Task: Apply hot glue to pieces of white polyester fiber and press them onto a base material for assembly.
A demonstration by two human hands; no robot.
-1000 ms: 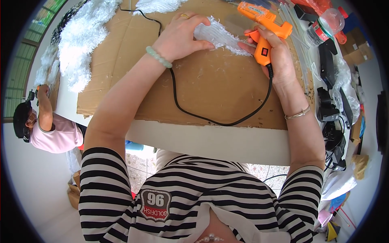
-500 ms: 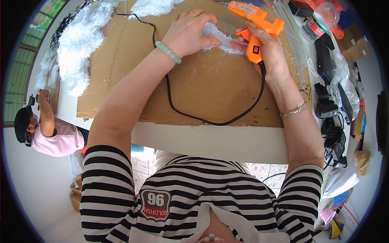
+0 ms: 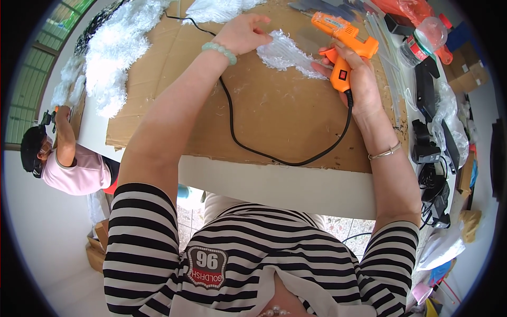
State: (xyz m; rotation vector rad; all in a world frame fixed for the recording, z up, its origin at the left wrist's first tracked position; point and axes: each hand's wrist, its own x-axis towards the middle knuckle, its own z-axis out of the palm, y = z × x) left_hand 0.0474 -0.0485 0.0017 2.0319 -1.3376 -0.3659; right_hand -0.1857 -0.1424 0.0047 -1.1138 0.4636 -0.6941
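Note:
An orange hot glue gun [image 3: 344, 37] rests in my right hand [image 3: 360, 74], which is wrapped round its handle; its nozzle end points up and left. Beneath it and to the left lies a white fringed, feather-like piece [image 3: 288, 53] on the brown cardboard. The fingertips of my right hand are at that piece's right end. My left hand [image 3: 243, 34] is just left of the piece, apart from it, fingers spread and holding nothing. The glue gun's black cord [image 3: 231, 113] loops across the cardboard under my left wrist.
Cardboard [image 3: 285, 121] covers the white table. White shaggy fringe [image 3: 113, 53] heaps at the left, with another white piece [image 3: 219, 9] at the far edge. Clear sticks [image 3: 384, 63], a plastic bottle [image 3: 422, 42] and black devices line the right. A co-worker [image 3: 74, 164] stands at left.
My left hand has let go of the white fringed piece and moved left and away from it. The glue gun has shifted slightly right in the view, still in my right hand.

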